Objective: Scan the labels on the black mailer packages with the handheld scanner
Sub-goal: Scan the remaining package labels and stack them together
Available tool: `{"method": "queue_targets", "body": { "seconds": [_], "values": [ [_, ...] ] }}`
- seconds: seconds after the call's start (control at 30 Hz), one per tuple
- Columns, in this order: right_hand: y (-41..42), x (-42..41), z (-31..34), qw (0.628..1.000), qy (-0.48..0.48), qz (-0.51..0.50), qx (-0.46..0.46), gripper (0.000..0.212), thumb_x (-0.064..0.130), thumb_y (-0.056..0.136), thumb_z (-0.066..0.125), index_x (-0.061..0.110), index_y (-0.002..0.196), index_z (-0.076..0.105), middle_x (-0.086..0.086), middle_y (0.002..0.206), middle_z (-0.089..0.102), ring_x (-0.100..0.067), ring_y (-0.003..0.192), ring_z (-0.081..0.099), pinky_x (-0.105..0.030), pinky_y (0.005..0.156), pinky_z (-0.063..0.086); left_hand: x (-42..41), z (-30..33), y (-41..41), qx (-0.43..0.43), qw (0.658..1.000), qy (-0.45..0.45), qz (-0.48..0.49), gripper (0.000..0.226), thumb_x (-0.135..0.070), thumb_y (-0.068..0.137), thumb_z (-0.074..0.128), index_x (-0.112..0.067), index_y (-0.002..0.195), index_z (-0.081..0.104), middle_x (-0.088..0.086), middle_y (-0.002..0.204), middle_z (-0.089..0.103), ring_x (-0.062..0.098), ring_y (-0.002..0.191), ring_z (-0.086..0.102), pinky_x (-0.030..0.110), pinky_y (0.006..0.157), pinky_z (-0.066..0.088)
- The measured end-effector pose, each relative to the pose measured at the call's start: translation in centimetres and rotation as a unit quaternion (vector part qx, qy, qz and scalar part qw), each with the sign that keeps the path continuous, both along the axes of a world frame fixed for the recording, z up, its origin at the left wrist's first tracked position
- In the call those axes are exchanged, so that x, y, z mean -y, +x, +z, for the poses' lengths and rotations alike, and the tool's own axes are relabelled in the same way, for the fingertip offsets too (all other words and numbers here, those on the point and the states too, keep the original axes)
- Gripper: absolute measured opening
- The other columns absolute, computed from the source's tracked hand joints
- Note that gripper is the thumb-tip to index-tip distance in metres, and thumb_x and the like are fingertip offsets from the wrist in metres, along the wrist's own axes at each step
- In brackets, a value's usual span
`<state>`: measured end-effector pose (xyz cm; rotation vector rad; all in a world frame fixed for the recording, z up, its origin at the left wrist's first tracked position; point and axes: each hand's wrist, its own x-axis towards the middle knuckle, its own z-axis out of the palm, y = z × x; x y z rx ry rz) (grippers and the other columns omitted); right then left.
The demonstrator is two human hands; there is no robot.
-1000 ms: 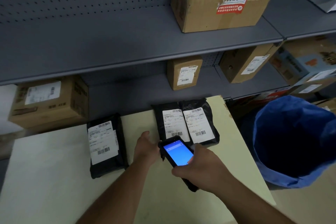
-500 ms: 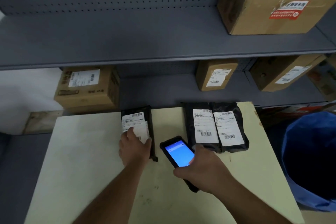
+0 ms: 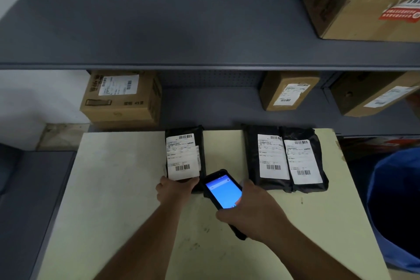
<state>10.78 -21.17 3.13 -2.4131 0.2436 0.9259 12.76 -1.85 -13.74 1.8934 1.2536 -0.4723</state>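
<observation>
Three black mailer packages with white barcode labels lie at the far edge of the pale table [image 3: 118,188]. My left hand [image 3: 173,191] grips the near end of the left mailer [image 3: 184,154], which shows its full label. My right hand [image 3: 252,211] holds the black handheld scanner [image 3: 223,193], its blue screen lit, just right of that mailer's near corner. The middle mailer [image 3: 264,157] and the right mailer [image 3: 305,159] lie side by side, touching, farther right.
Grey metal shelving stands behind the table, with cardboard boxes [image 3: 122,98] on the lower shelf and a large box [image 3: 368,0] on the upper one. A blue-lined bin [image 3: 395,207] stands right of the table. A grey surface [image 3: 27,200] lies at the left.
My left hand went from beside the middle mailer to the left mailer, covered its label, then slid back to its near end. The view shifted left. The scanner stayed in my right hand.
</observation>
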Motion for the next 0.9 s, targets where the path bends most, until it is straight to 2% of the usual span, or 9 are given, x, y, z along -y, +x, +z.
{"method": "queue_targets", "body": {
  "seconds": [0.17, 0.3, 0.4, 0.6, 0.77, 0.9],
  "values": [
    [0.1, -0.4, -0.4, 1.000, 0.006, -0.005, -0.007, 0.047, 0.044, 0.072, 0.082, 0.021, 0.095, 0.049, 0.003, 0.090, 0.062, -0.015, 0.075, 0.063, -0.030, 0.061, 0.048, 0.5, -0.4, 0.3, -0.010, 1.000, -0.020, 0.014, 0.112, -0.045, 0.072, 0.089, -0.007, 0.157, 0.028, 0.019, 0.150, 0.042, 0.043, 0.135, 0.050, 0.057, 0.111, 0.049],
    [0.3, -0.2, -0.6, 1.000, 0.008, -0.010, -0.012, 0.045, 0.042, 0.073, 0.082, 0.021, 0.095, 0.049, 0.003, 0.089, 0.061, -0.013, 0.071, 0.061, -0.028, 0.058, 0.046, 0.7, -0.4, 0.7, -0.023, 0.999, -0.021, 0.011, 0.101, -0.043, 0.074, 0.088, -0.002, 0.151, 0.037, 0.019, 0.147, 0.043, 0.041, 0.130, 0.054, 0.055, 0.108, 0.051],
    [0.4, -0.1, -0.7, 1.000, 0.013, -0.015, -0.018, 0.045, 0.042, 0.073, 0.083, 0.022, 0.096, 0.049, 0.003, 0.088, 0.061, -0.013, 0.070, 0.061, -0.028, 0.058, 0.047, 1.1, 0.0, 1.0, -0.029, 0.999, -0.011, 0.011, 0.099, -0.041, 0.078, 0.087, 0.001, 0.151, 0.036, 0.019, 0.148, 0.041, 0.042, 0.131, 0.052, 0.053, 0.107, 0.051],
    [0.3, -0.1, -0.6, 0.999, 0.022, -0.020, -0.018, 0.046, 0.041, 0.073, 0.082, 0.022, 0.098, 0.049, 0.003, 0.089, 0.061, -0.012, 0.070, 0.061, -0.027, 0.058, 0.048, 2.0, 0.7, 1.7, -0.012, 0.998, -0.035, 0.050, 0.084, -0.018, 0.081, 0.085, 0.000, 0.144, 0.034, 0.025, 0.150, 0.039, 0.049, 0.128, 0.053, 0.057, 0.105, 0.053],
    [0.1, 0.3, -0.3, 0.999, 0.024, -0.023, -0.020, 0.046, 0.041, 0.073, 0.082, 0.022, 0.100, 0.050, 0.003, 0.090, 0.062, -0.013, 0.071, 0.062, -0.029, 0.059, 0.049, 2.1, 1.3, 1.8, -0.024, 0.999, -0.030, 0.028, 0.094, -0.028, 0.073, 0.090, -0.011, 0.146, 0.032, 0.022, 0.144, 0.045, 0.047, 0.127, 0.053, 0.055, 0.102, 0.055],
    [-0.1, 0.5, -0.1, 0.999, 0.023, -0.028, -0.020, 0.046, 0.040, 0.073, 0.081, 0.021, 0.102, 0.051, 0.001, 0.091, 0.066, -0.016, 0.071, 0.065, -0.031, 0.060, 0.051, 2.1, 1.7, 1.3, -0.005, 0.998, -0.062, 0.033, 0.087, -0.032, 0.068, 0.084, -0.015, 0.140, 0.037, 0.019, 0.133, 0.062, 0.042, 0.117, 0.062, 0.053, 0.097, 0.058]
  ]
}}
